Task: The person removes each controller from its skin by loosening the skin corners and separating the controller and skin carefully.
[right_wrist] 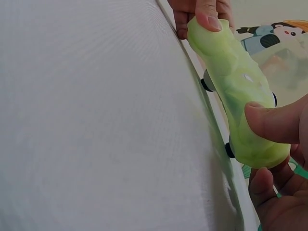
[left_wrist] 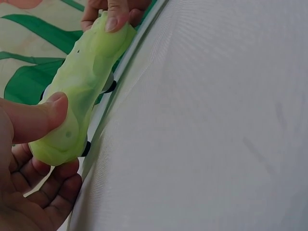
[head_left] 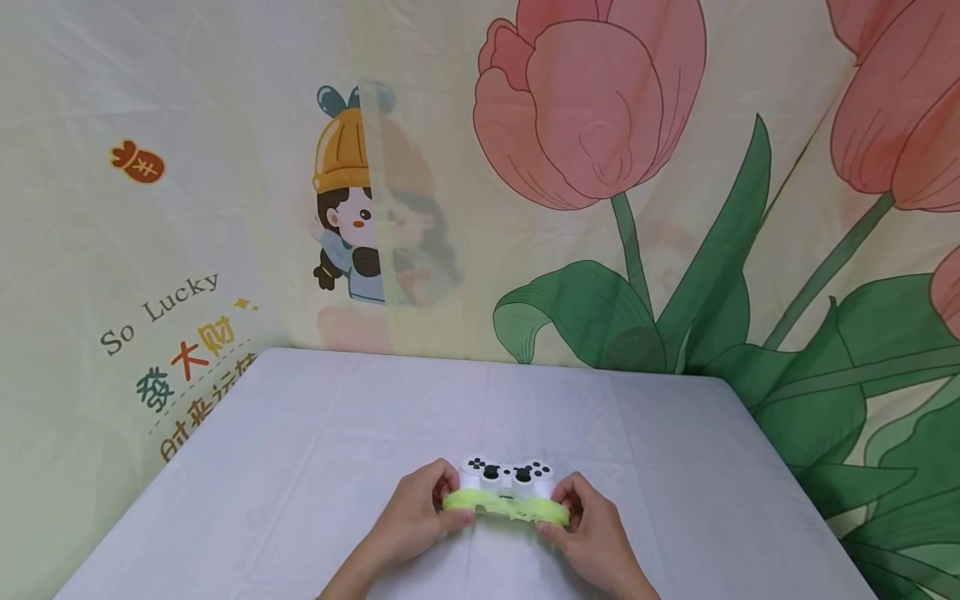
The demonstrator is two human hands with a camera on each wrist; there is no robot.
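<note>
Between both hands is a white game controller (head_left: 510, 479) with black thumbsticks and buttons, its face up in the head view. A translucent yellow-green soft cover (head_left: 504, 503) wraps its near side and grip ends. My left hand (head_left: 415, 510) pinches the left end, thumb pressed on the cover and fingers behind. The right hand (head_left: 597, 533) holds the right end the same way. Both wrist views show the cover (left_wrist: 79, 96) stretched along the controller, uneven and thin along one edge. Black parts (right_wrist: 230, 150) stick out beside it.
A table with a white cloth (head_left: 337, 442) lies beneath the hands. Behind it hangs a curtain (head_left: 247, 100) printed with pink tulips (head_left: 600, 108), green leaves and a cartoon child (head_left: 348, 225). The table's far edge meets this curtain.
</note>
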